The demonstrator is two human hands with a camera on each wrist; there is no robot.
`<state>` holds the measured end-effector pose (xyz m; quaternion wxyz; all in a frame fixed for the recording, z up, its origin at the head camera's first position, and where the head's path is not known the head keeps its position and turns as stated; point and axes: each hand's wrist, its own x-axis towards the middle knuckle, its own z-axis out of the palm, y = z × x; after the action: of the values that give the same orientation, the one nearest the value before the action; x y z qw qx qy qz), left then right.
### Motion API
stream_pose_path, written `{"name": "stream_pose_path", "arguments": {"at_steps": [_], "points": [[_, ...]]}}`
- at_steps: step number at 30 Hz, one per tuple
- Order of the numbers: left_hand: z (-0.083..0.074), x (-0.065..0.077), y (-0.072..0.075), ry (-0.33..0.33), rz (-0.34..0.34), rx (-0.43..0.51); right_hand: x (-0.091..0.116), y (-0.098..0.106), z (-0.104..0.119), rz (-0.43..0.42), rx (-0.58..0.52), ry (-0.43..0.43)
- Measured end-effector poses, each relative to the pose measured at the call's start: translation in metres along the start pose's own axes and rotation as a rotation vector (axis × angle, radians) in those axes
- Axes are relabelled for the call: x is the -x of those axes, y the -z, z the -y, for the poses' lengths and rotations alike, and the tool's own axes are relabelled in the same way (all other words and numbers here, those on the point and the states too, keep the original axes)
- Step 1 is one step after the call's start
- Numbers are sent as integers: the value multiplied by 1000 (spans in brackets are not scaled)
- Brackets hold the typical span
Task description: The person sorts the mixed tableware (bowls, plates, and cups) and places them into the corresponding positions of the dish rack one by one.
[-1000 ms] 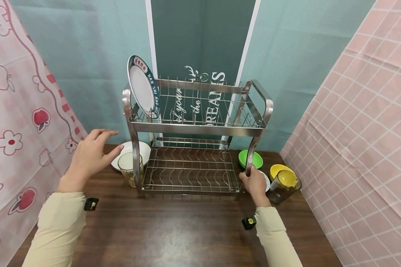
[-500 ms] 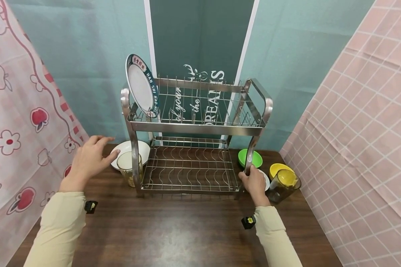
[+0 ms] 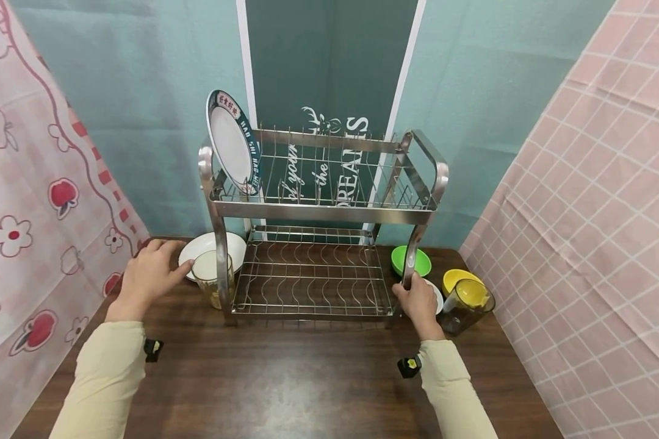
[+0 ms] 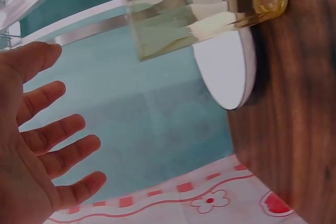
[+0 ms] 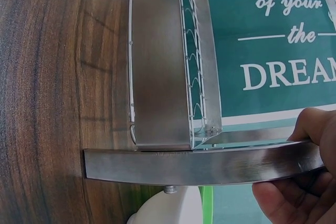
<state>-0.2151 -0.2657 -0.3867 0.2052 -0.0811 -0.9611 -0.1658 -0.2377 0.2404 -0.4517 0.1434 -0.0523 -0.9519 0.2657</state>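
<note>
A two-tier metal dish rack [image 3: 324, 213] stands on the wooden table, and an oval plate [image 3: 232, 143] with a dark patterned rim leans upright at the left of its top tier. My right hand [image 3: 418, 303] grips the rack's right front leg; in the right wrist view the thumb and fingers [image 5: 270, 200] wrap round the metal strip. The left hand [image 3: 149, 277] holds nothing, its fingers [image 4: 68, 129] spread apart. It hovers just left of a yellowish clear glass [image 3: 205, 274], near a white bowl [image 3: 194, 247] behind that glass. The rack's left leg partly covers the glass.
Right of the rack are a green bowl [image 3: 417, 263], a white dish [image 3: 435, 297] partly behind my hand, a yellow bowl [image 3: 456, 277] and a tilted dark glass [image 3: 458, 320]. Patterned cloth [image 3: 33, 213] hangs at left, pink checked cloth [image 3: 587, 244] at right.
My left hand has dropped and come slightly closer to the table, beside the glass and white bowl. The right hand keeps its grip on the rack leg, which has stayed in place.
</note>
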Motion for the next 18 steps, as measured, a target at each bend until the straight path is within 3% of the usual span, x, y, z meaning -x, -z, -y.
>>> {"name": "stream_pose_path", "arguments": {"at_steps": [11, 18], "points": [[12, 10, -17, 179, 49, 17, 0, -2, 0, -4, -2, -13], [16, 12, -30, 249, 18, 6, 0, -2, 0, -8, 1, -10]]}}
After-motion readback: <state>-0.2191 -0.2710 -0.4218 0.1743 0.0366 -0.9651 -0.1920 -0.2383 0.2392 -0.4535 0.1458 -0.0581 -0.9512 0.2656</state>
